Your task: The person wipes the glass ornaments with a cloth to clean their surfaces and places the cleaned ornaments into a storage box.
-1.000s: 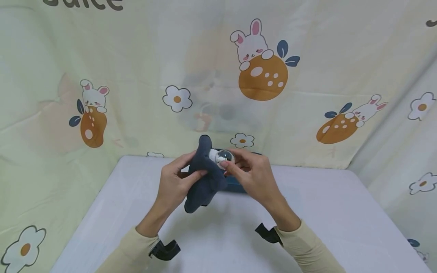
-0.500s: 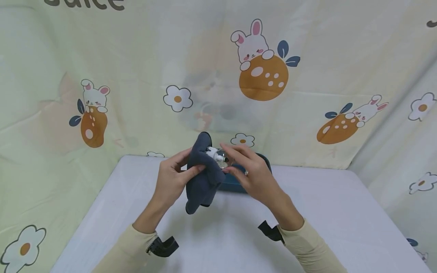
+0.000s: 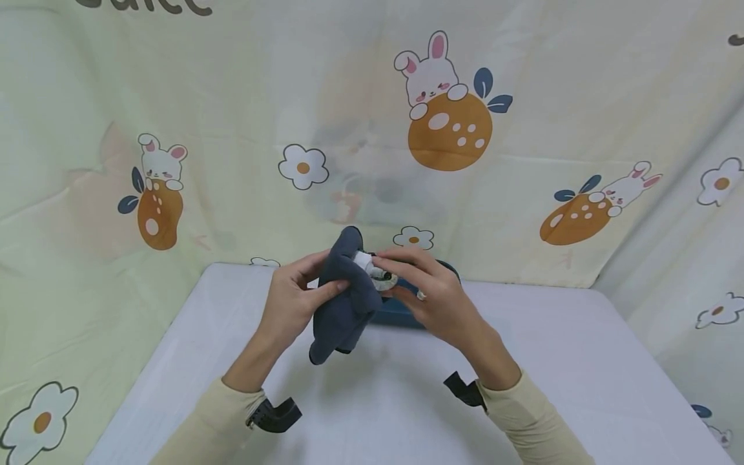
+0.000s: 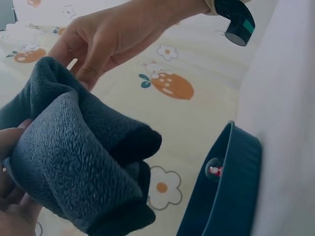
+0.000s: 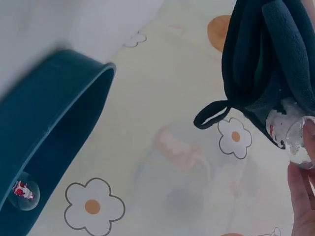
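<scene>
A blue-grey towel (image 3: 343, 297) hangs bunched in my left hand (image 3: 296, 294), thumb in front and fingers behind. Tucked into its fold is the white base of a small snow globe (image 3: 378, 274). My right hand (image 3: 433, 287) pinches the clear dome between thumb and fingers. In the right wrist view the snow globe (image 5: 298, 142) sticks out below the towel (image 5: 275, 59), which has a hanging loop. The left wrist view shows mostly the towel (image 4: 74, 147), with the snow globe hidden behind it.
A dark teal bin (image 3: 401, 316) stands on the white table (image 3: 372, 400) behind my hands. Inside it lies another snow globe (image 5: 23, 191) with a small red and white figure. A patterned curtain (image 3: 232, 129) hangs behind the table.
My right fingers came off the dome's near side, spread, then settled again over the snow globe. The globe has turned a little in the towel. My left hand keeps its hold.
</scene>
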Action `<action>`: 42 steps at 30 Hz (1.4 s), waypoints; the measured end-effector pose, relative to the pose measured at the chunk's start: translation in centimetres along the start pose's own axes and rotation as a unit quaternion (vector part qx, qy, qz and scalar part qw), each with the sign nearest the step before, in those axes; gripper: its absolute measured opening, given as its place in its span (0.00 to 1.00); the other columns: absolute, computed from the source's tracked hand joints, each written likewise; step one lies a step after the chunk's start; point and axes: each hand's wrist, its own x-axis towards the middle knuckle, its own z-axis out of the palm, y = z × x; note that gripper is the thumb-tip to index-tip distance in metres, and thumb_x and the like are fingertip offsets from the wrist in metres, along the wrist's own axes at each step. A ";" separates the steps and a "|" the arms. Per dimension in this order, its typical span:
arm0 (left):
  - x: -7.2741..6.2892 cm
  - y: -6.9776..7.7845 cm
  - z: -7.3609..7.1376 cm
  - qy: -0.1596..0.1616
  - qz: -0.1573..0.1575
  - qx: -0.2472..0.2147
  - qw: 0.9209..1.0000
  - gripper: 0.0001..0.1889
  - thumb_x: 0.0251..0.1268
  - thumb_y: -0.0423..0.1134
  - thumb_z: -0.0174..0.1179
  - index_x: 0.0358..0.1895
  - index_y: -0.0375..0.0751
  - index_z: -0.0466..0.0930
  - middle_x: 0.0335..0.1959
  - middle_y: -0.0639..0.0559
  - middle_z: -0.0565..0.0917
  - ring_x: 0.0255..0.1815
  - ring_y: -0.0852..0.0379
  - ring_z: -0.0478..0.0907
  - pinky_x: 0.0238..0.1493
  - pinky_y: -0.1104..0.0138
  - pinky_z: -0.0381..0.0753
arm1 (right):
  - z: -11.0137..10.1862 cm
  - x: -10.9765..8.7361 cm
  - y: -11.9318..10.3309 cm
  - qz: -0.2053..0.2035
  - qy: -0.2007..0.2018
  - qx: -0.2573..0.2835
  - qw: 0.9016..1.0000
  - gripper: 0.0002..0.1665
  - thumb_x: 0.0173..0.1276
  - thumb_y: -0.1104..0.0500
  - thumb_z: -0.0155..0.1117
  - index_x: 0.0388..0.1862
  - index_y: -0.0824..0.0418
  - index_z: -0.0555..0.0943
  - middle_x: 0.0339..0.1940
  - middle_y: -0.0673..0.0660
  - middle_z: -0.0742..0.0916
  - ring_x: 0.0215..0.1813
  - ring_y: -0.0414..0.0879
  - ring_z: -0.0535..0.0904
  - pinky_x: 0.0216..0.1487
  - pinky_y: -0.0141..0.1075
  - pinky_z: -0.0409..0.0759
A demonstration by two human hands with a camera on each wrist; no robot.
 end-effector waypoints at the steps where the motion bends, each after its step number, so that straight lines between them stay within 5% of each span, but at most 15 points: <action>1: 0.0 0.0 0.1 0.000 0.006 -0.003 1.000 0.25 0.59 0.32 0.74 0.62 0.45 0.83 0.54 0.50 0.88 0.56 0.55 0.84 0.48 0.60 0.88 | 0.0 0.0 0.0 0.005 0.000 -0.002 1.000 0.38 0.53 0.73 0.79 0.64 0.64 0.80 0.61 0.60 0.82 0.61 0.52 0.80 0.60 0.30 0.80; 9: -0.4 0.0 0.4 -0.001 0.068 -0.002 0.998 0.27 0.58 0.28 0.73 0.63 0.44 0.82 0.55 0.49 0.87 0.57 0.53 0.83 0.44 0.61 0.89 | 0.2 -0.4 -0.4 0.089 0.017 0.034 0.995 0.34 0.57 0.69 0.79 0.64 0.63 0.79 0.56 0.58 0.84 0.55 0.49 0.83 0.47 0.34 0.87; 25: -1.1 -0.5 0.6 0.029 0.154 0.043 0.987 0.26 0.55 0.22 0.72 0.60 0.33 0.82 0.53 0.41 0.87 0.54 0.55 0.84 0.40 0.66 0.89 | 0.4 -0.5 -0.8 0.194 0.033 0.180 0.964 0.23 0.70 0.70 0.66 0.63 0.63 0.79 0.42 0.55 0.88 0.36 0.44 0.88 0.41 0.34 0.88; 32: -1.0 -0.7 0.4 0.055 0.129 0.038 0.989 0.26 0.56 0.23 0.73 0.61 0.37 0.83 0.54 0.46 0.87 0.56 0.53 0.84 0.42 0.64 0.89 | 0.3 -0.3 -0.9 0.173 -0.011 0.161 0.972 0.34 0.67 0.70 0.68 0.72 0.62 0.74 0.59 0.57 0.86 0.46 0.43 0.85 0.44 0.33 0.88; 39: -0.6 -0.3 0.4 0.046 0.116 -0.001 0.992 0.25 0.56 0.22 0.72 0.59 0.39 0.84 0.53 0.46 0.87 0.58 0.51 0.84 0.45 0.60 0.89 | 0.4 -0.4 -0.7 0.099 -0.007 0.090 0.991 0.40 0.60 0.73 0.73 0.72 0.66 0.73 0.51 0.58 0.84 0.44 0.44 0.84 0.46 0.28 0.85; 42: -0.5 0.0 0.4 0.042 0.102 -0.006 0.994 0.25 0.57 0.23 0.72 0.59 0.39 0.84 0.53 0.45 0.87 0.57 0.51 0.84 0.45 0.60 0.89 | 0.6 -0.4 -0.5 0.063 0.000 0.071 0.995 0.41 0.58 0.74 0.74 0.72 0.67 0.73 0.55 0.61 0.83 0.48 0.47 0.85 0.50 0.27 0.83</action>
